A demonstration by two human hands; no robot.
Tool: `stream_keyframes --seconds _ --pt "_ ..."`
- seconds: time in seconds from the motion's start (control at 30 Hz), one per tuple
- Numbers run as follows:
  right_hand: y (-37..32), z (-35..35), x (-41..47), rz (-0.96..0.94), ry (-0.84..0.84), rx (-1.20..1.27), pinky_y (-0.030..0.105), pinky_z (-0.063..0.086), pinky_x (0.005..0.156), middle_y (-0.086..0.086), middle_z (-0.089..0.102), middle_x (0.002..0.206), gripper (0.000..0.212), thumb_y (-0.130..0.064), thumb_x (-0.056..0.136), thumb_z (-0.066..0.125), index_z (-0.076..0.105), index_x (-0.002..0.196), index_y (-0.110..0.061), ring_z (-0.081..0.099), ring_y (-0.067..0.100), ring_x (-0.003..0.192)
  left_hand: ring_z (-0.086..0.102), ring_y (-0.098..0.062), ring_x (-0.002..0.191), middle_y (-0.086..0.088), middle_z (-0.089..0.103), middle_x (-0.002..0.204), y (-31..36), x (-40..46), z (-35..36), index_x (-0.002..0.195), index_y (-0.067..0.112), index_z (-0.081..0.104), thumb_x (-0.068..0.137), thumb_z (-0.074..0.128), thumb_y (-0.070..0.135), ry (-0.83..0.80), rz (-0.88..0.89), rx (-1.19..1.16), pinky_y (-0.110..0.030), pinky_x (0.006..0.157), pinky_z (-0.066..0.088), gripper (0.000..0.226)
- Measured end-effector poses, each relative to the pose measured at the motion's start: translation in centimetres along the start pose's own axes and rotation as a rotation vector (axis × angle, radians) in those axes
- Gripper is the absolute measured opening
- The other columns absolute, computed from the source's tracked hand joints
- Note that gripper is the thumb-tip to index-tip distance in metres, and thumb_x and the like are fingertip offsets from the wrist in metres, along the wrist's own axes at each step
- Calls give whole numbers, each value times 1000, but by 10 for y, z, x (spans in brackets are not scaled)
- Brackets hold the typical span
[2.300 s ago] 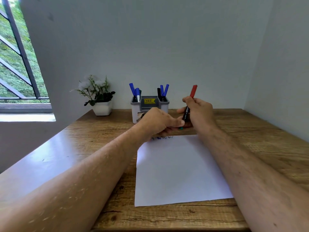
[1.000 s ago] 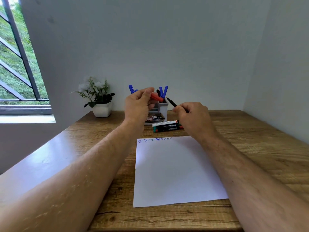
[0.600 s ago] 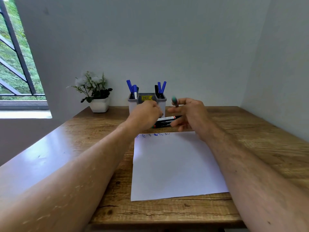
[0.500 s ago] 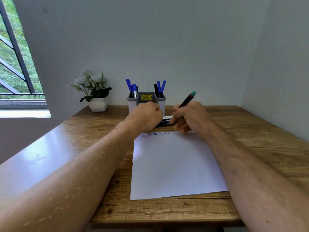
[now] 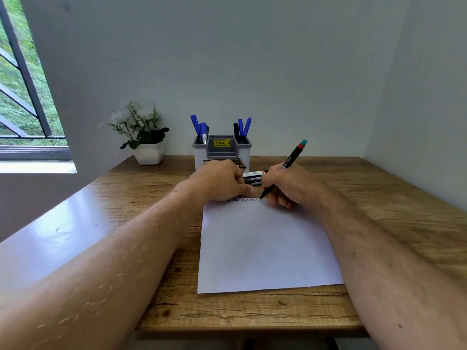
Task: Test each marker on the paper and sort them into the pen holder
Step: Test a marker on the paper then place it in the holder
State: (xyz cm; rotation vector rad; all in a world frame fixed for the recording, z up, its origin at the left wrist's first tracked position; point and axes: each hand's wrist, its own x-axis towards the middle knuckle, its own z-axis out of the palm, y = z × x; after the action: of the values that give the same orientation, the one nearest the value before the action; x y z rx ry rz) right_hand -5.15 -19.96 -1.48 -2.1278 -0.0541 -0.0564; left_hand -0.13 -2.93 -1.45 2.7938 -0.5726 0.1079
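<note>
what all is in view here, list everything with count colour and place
paper: 1, white, on the table in front, scribbles along its far edge
marker: 1, black with teal end, held tip-down at the paper's far edge
loose markers: at least 2, dark, lying behind the hands
pen holder: 1, grey and white, by the wall, blue and black pens in both side slots
plant: 1, white pot, far left
table: 1, wood
left hand: rests on the paper's far edge
right hand: grips the marker

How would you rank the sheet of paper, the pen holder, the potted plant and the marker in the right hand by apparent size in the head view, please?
1. Paper
2. Potted plant and pen holder: too alike to rank
3. Marker
</note>
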Motion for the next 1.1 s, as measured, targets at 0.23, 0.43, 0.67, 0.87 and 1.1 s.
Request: stream_keyframes --seconds 0.23,0.43,0.67,0.87,1.1 --pt "4 3 6 -7 0 -26 23 35 41 10 67 58 9 -17 83 61 62 76 -11 43 13 36 64 -14 81 5 68 85 -1 2 2 80 26 68 82 76 47 0 -6 -21 -28 71 52 22" --pt "4 3 6 -17 -14 -57 23 35 41 10 66 57 8 -15 81 60 64 77 -10 42 14 35 62 -13 79 5 68 85 0 2 3 79 27 66 83 74 49 2 11 -54 -25 64 45 23" --pt "5 4 7 -8 0 -65 24 37 42 9 69 59 12 -18 83 59 66 84 -8 44 13 37 61 -12 77 6 67 79 2 1 3 79 26 68 75 80 48 -28 -2 -126 -27 69 48 26" --pt "4 1 6 -13 -10 -69 24 34 42 11 66 57 11 -16 80 59 63 74 -8 41 16 38 59 -10 74 7 67 79 4 0 3 87 21 72 77 80 46 -25 5 -138 -26 71 49 28" --pt "5 2 7 -18 5 -76 25 35 43 10 68 58 16 -18 82 60 66 84 -4 42 16 39 59 -9 76 8 66 80 5 1 3 90 21 72 78 80 42 -33 4 -140 -26 70 47 25"
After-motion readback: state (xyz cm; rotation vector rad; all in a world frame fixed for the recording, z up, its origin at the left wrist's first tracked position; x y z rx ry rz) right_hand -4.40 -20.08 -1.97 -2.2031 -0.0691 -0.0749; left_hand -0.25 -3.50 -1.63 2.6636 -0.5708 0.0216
